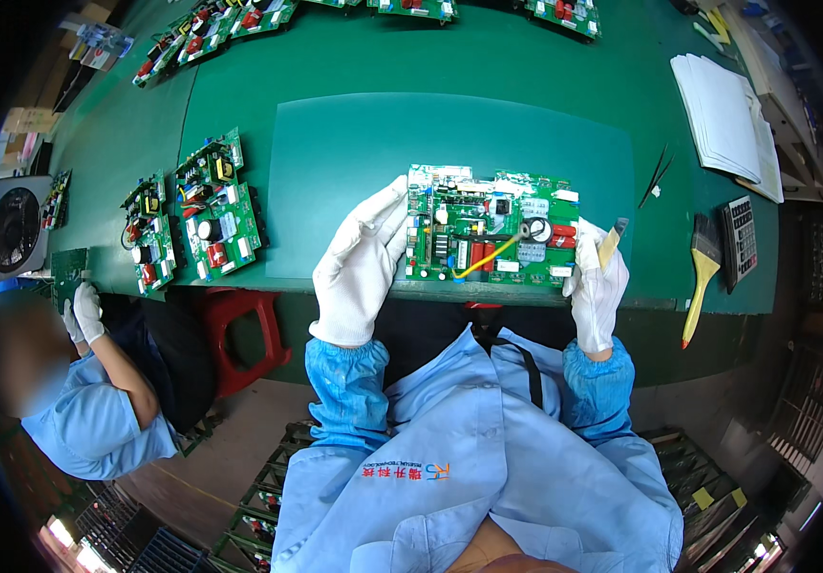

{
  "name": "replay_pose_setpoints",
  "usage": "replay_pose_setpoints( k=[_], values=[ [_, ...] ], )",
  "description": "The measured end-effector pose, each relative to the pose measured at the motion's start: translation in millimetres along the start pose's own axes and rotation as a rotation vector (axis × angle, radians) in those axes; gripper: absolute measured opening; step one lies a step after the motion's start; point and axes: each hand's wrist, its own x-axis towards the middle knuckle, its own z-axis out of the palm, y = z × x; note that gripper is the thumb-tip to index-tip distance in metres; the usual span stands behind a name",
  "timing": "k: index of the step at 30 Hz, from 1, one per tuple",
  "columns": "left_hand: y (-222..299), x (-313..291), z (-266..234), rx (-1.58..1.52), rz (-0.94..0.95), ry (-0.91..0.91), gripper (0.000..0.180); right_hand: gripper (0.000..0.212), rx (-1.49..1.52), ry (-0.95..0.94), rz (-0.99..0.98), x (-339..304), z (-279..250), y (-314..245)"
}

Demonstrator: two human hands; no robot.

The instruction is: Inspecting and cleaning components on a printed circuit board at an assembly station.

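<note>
Between my white-gloved hands is a green circuit board (492, 227), crowded with parts, with a yellow wire looping across its front. My left hand (359, 258) grips its left edge, the fingers pointing away from me. At the opposite edge my right hand (598, 291) holds the board by its lower right corner. A short flat tan tool with a grey end (609, 245) sticks up from the fingers of my right hand; its lower part is hidden. Under the board lies a smooth green mat (335, 134) at the table's near edge.
Two similar boards (220, 215) lie to the left, with more along the far edge (411, 8). On the right are tweezers (657, 177), white papers (722, 119), a yellow-handled brush (704, 272) and a calculator (740, 239). A co-worker (96, 382) sits at left near a fan (15, 229) and red stool (249, 339).
</note>
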Motion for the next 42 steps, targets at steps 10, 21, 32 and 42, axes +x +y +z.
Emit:
replay_pose_setpoints(
  k=[10, 21, 32, 42],
  values=[
    [0.1, -0.9, -7.8, -0.009, 0.01, 0.004, 0.062, 0.033, 0.02, -0.003, -0.041, -2.2, -2.1, 3.9],
    [-2.7, -2.7, -10.2, -0.034, 0.036, 0.017, 0.061, 0.036, 0.043, 0.019, -0.012, -2.8, -0.9, 7.8],
    [-2.0, -2.8, -10.8, -0.036, 0.032, 0.025, 0.06, 0.036, 0.054, 0.02, -0.012, -2.6, 1.2, 5.9],
    [-1.7, -2.7, -11.2, -0.045, 0.028, 0.03, 0.061, 0.036, 0.003, 0.007, -0.065, -1.6, -2.0, 10.4]
  ],
)
